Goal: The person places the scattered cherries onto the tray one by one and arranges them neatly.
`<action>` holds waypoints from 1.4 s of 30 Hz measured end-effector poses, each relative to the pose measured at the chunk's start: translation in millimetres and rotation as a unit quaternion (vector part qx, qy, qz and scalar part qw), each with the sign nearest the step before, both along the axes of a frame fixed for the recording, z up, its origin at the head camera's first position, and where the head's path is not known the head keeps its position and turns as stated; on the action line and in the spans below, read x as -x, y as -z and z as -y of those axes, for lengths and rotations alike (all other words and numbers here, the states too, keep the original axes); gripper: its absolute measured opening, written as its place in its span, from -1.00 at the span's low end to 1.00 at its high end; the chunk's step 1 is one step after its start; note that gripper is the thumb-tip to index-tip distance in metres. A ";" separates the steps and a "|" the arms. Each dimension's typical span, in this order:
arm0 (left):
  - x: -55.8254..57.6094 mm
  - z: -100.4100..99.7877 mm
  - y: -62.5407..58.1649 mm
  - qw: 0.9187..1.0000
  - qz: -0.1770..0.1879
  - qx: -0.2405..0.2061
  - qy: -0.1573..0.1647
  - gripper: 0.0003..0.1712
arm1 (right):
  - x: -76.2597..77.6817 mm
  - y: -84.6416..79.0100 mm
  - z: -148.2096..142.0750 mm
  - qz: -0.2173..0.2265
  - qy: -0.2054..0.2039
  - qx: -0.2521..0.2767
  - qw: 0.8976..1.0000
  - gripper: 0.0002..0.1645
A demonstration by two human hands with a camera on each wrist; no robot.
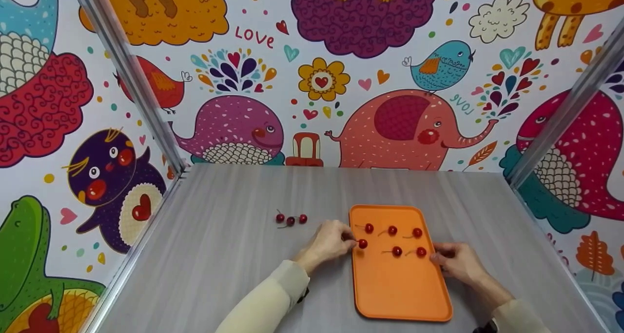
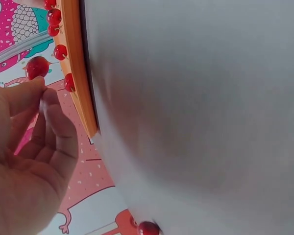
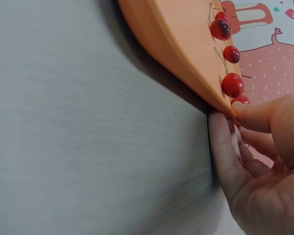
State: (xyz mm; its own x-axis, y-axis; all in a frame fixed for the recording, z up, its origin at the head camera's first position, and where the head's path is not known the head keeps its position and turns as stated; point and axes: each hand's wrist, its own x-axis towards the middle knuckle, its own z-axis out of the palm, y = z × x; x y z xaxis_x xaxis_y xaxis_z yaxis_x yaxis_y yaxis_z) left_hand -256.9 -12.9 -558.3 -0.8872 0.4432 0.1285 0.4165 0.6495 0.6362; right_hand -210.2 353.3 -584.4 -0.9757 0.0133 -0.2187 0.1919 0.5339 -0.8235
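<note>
My left hand (image 1: 327, 245) pinches a red cherry (image 1: 362, 244) by its stem between thumb and fingertips. That cherry hangs just above the left part of the orange tray (image 1: 399, 289), and a small shadow falls below it. In the left wrist view the cherry (image 2: 37, 67) shows just past the thumb tip of the left hand (image 2: 34, 142). At the tray's right rim my right hand (image 1: 460, 262) grips the edge, thumb on top and fingers outside and below. Several other cherries (image 1: 392, 230) with stems lie on the tray's upper half in two rough rows.
Three more cherries (image 1: 290, 221) lie close together on the grey table (image 1: 234, 255), left of the tray. Metal posts (image 1: 139, 79) stand at the table's back corners. Walls with cartoon animals (image 1: 399, 128) enclose the back and sides.
</note>
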 end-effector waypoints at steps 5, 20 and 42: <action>1.8 -13.7 1.0 1.000 -0.011 0.018 0.008 -0.94 | -0.5 -1.0 0.5 0.004 0.003 0.001 1.000 -0.48; 0.0 -38.1 6.7 0.994 -0.053 0.091 0.002 -0.90 | 0.7 -1.0 -0.1 0.011 0.006 0.000 1.000 -0.47; -4.9 -53.5 12.2 0.978 -0.102 0.181 0.002 -0.60 | 1.1 -1.8 -0.4 0.016 0.011 -0.002 1.000 -0.46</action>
State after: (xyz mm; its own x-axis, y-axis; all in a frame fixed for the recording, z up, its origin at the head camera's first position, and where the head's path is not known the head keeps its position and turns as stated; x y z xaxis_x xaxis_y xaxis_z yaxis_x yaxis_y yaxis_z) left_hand -251.9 40.7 -570.5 -0.8578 0.4951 0.1379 0.5136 0.8151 0.2681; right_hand -211.3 353.7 -582.6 -0.9676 0.0353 -0.2499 0.2297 0.5327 -0.8145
